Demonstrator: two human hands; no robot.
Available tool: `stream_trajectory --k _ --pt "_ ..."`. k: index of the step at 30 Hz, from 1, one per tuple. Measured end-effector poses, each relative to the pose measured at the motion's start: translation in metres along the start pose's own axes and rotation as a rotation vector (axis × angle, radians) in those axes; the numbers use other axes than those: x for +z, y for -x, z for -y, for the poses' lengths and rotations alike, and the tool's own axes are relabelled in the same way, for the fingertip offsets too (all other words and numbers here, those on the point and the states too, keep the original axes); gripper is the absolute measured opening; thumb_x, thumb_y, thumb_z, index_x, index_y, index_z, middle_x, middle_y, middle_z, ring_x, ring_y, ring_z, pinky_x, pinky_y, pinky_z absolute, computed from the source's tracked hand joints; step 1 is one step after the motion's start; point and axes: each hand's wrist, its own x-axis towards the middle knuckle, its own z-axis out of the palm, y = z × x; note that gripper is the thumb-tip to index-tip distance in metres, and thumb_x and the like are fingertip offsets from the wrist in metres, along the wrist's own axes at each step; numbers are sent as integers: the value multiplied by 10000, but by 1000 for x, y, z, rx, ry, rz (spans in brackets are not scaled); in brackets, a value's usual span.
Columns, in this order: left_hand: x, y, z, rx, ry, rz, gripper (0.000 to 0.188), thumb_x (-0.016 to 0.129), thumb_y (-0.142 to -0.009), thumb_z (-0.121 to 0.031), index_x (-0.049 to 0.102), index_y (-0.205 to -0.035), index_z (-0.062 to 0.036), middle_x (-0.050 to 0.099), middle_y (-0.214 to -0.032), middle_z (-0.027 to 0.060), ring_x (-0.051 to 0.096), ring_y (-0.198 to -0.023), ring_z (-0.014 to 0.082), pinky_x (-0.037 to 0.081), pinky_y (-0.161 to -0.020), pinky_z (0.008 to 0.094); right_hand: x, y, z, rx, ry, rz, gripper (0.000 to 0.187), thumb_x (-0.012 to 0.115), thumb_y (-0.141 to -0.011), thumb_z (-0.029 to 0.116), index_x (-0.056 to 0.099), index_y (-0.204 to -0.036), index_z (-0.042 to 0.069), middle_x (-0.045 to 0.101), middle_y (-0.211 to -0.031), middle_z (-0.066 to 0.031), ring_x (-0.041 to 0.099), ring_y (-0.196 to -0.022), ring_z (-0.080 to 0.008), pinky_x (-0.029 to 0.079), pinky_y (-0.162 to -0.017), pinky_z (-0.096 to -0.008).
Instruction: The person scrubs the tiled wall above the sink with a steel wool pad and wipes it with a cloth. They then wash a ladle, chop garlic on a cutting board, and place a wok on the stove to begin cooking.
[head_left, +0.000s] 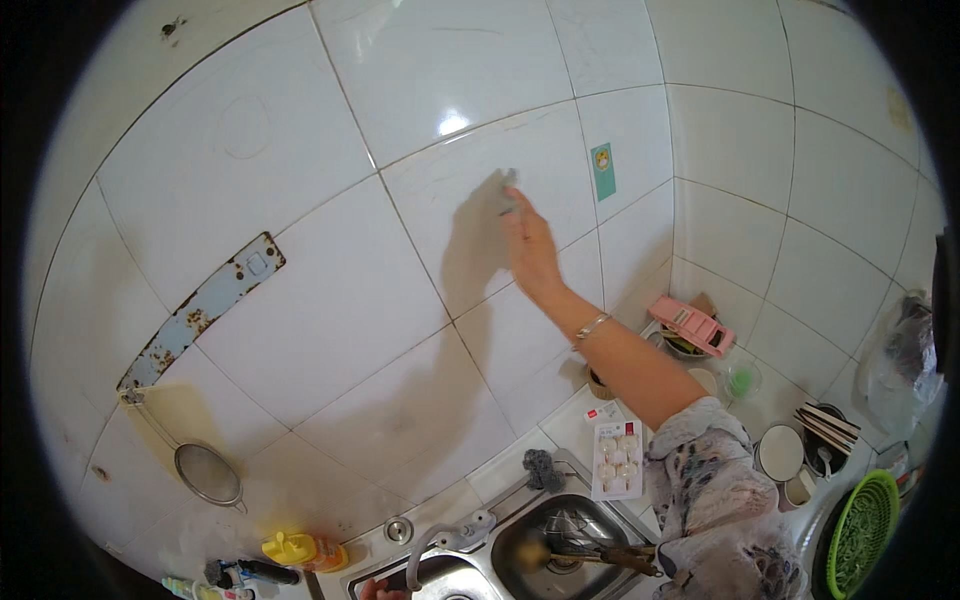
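My right hand (530,245) is raised to the white tiled wall, its arm reaching up from the lower right. The fingers are closed in a pinch on a small grey-green piece (509,200), held at or very near a tile; its kind is too small and blurred to tell. The hand's shadow falls on the tiles to its left. Of my left hand (380,590), only some fingers show at the lower edge, by the sink rim and beside the grey faucet (450,540). Whether it grips anything is hidden. A white card pack of round hook-like pieces (617,460) leans behind the sink.
A steel sink (510,565) holds long-handled utensils (600,553). Left of it stands a yellow bottle (305,551). A strainer (208,474) hangs from a rusty wall strip (200,310). A pink grater (692,325), cups (779,453) and a green basket (865,530) crowd the right counter.
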Motion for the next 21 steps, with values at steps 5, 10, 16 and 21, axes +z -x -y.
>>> stream_trajectory --k 5,10,16,21 --pt "49 -20 -42 156 -223 183 403 540 -922 -74 459 -1312 -13 558 -1213 132 589 -927 198 505 -750 284 30 -15 -17 -249 508 41 507 381 -971 320 343 -1417 83 239 -1502 -148 206 -1351 -395 188 -1100 -480" --pt "206 -40 -116 659 -673 845 609 484 -828 -16 315 -1414 8 334 -1459 173 295 -1364 260 282 -1075 427 9 -77 10 -286 489 47 504 408 -952 295 359 -1408 86 258 -1497 -130 234 -1336 -386 207 -1097 -473" --pt "439 -40 -129 1345 -775 1041 603 447 -863 -41 241 -1424 34 222 -1494 208 216 -1391 325 183 -1128 396 -16 -51 -13 -490 479 195 532 577 -845 162 427 -1352 99 361 -1442 -84 369 -1244 -355 315 -1044 -443" --pt "506 -79 -99 1732 -1339 577 581 449 -878 -90 261 -1414 28 259 -1478 185 237 -1382 305 172 -1126 457 -31 -44 -23 -427 594 212 555 600 -818 116 440 -1350 122 399 -1422 -44 426 -1195 -323 366 -962 -392"
